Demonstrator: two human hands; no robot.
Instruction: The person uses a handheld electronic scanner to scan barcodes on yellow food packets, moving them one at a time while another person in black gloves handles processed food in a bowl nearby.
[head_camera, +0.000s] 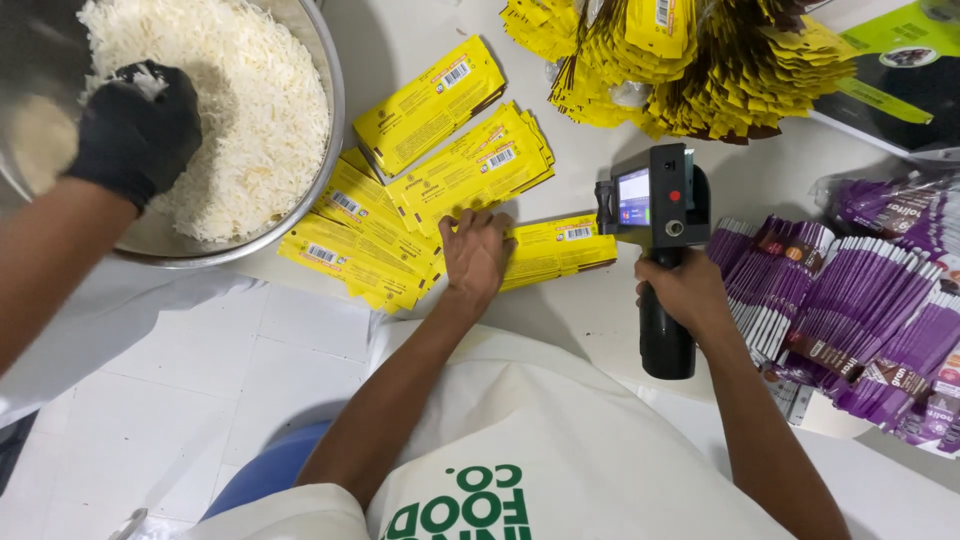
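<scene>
My left hand (475, 255) lies flat, fingers spread, on a small stack of flat yellow pouches (560, 250) on the white table (590, 310). My right hand (685, 290) grips the black handle of a handheld printer gun (655, 205), whose small screen faces up and whose head sits at the right end of that yellow stack. More yellow pouches (430, 150) lie fanned out to the left of my left hand.
A co-worker's black-gloved hand (135, 130) reaches into a large steel bowl (335, 90) of white rice at top left. A heap of yellow pouches (690, 70) lies at the top. Rows of purple pouches (850, 320) fill the right side.
</scene>
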